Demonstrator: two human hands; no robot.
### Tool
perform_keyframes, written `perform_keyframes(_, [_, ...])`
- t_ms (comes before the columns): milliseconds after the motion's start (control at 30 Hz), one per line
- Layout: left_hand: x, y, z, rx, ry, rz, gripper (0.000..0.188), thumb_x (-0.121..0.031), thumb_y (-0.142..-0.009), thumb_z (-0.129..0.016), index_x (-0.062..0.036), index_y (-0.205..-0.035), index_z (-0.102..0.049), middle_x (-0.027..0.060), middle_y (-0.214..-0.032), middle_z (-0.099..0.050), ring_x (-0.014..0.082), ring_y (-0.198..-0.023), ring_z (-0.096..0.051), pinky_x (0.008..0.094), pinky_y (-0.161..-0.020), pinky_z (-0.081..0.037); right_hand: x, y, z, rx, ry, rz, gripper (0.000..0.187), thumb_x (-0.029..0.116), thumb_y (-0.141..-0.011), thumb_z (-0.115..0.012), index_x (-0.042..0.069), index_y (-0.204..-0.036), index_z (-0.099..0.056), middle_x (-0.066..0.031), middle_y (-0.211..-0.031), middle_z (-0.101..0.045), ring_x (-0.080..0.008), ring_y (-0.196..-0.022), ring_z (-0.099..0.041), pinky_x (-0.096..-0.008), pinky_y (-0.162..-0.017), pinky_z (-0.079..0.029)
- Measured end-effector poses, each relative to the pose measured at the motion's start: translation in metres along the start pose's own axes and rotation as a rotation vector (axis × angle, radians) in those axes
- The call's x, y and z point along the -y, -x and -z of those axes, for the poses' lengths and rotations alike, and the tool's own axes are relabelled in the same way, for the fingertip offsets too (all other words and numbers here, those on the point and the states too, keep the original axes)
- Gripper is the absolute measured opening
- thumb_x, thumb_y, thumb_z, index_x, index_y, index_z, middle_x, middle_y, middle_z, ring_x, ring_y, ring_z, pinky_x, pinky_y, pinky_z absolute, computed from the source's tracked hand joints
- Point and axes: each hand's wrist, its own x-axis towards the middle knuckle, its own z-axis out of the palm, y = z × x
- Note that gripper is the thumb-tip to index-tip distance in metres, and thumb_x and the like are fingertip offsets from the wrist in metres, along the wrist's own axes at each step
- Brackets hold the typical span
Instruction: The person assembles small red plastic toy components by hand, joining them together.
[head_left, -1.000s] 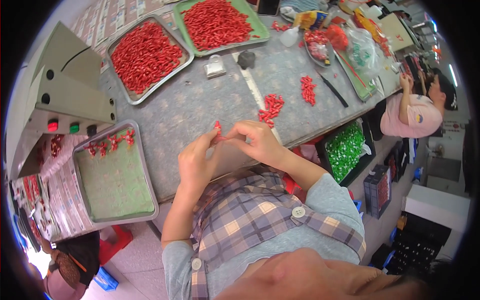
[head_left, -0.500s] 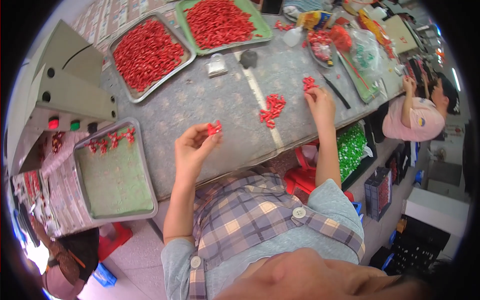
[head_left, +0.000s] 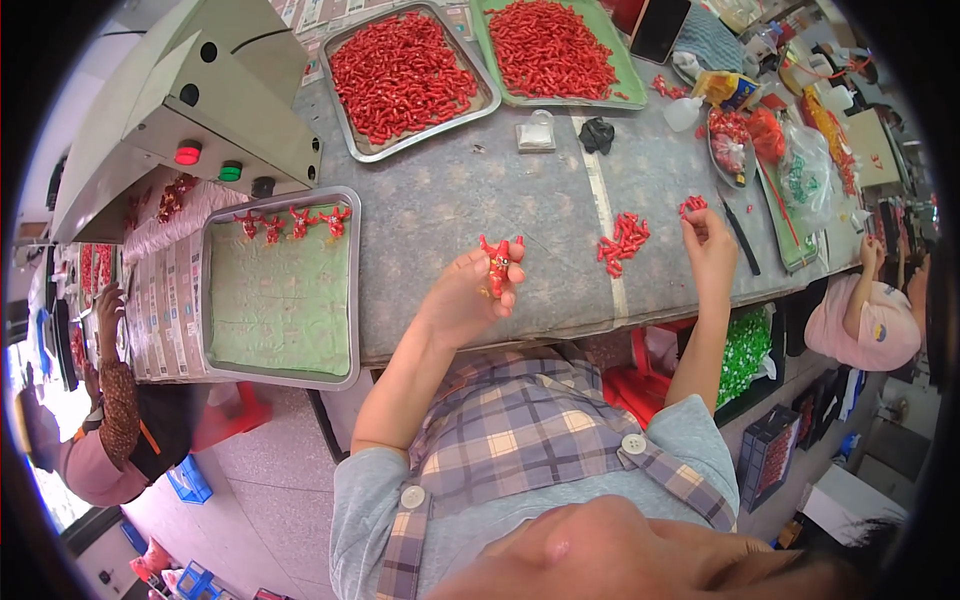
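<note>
The left hand [head_left: 465, 295] is lifted over the grey counter [head_left: 440, 200], and its grip is closed on a small red figure [head_left: 499, 262], pinched at the fingertips. Left of that grip sits a metal tray [head_left: 280, 360] with a green mat and four red figures [head_left: 292, 221] in a row along its far edge. The right hand [head_left: 708, 245] grips a few red bits [head_left: 690, 205]. Between both grips lies a little pile of red pieces [head_left: 622, 240].
</note>
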Motion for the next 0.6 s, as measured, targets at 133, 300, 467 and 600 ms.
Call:
perform_keyframes(133, [-0.002, 0.0, -0.009, 0.044, 0.084, 0.031, 0.026, -0.019, -0.089, -0.04, -0.0016, -0.107, -0.049, 0.0064, -0.087, -0.06, 0.0105, -0.058, -0.053, 0.0205, -0.052, -0.045, 0.053, 0.018, 0.0, 0.089, -0.62, 0.186, 0.012, 0.002, -0.078, -0.055, 0.001, -0.09, -0.059, -0.0039, -0.081, -0.059, -0.0095, -0.074, -0.056, -0.0223, -0.064, -0.043])
perform_keyframes(300, [-0.001, -0.002, -0.01, -0.028, 0.015, 0.031, 0.028, -0.016, -0.091, -0.036, -0.0019, -0.112, -0.047, 0.0068, -0.093, -0.059, 0.0099, -0.061, -0.052, 0.0214, -0.056, -0.045, 0.11, 0.038, -0.011, 0.439, -1.181, 0.185, 0.013, -0.001, -0.078, -0.056, 0.0, -0.091, -0.059, -0.0055, -0.087, -0.061, -0.0112, -0.077, -0.058, -0.0206, -0.065, -0.045])
perform_keyframes(467, [-0.003, 0.0, -0.022, -0.17, -0.34, 0.046, 0.029, -0.009, -0.09, -0.035, -0.0013, -0.115, -0.048, 0.0063, -0.095, -0.057, 0.0105, -0.066, -0.052, 0.0239, -0.065, -0.046, 0.127, 0.046, -0.027, 0.592, -1.444, 0.122, 0.01, 0.0, -0.077, -0.06, -0.003, -0.086, -0.059, -0.0065, -0.087, -0.061, -0.0105, -0.08, -0.057, -0.0209, -0.068, -0.045])
perform_keyframes(600, [-0.001, 0.001, -0.027, -0.22, -0.333, 0.027, 0.028, -0.008, -0.089, -0.038, -0.0006, -0.113, -0.05, 0.0054, -0.095, -0.056, 0.0108, -0.068, -0.052, 0.0241, -0.066, -0.045, 0.127, 0.05, -0.033, 0.464, -1.218, 0.355, 0.013, 0.001, -0.072, -0.064, -0.001, -0.084, -0.06, -0.0069, -0.082, -0.06, -0.0117, -0.076, -0.056, -0.0226, -0.066, -0.044])
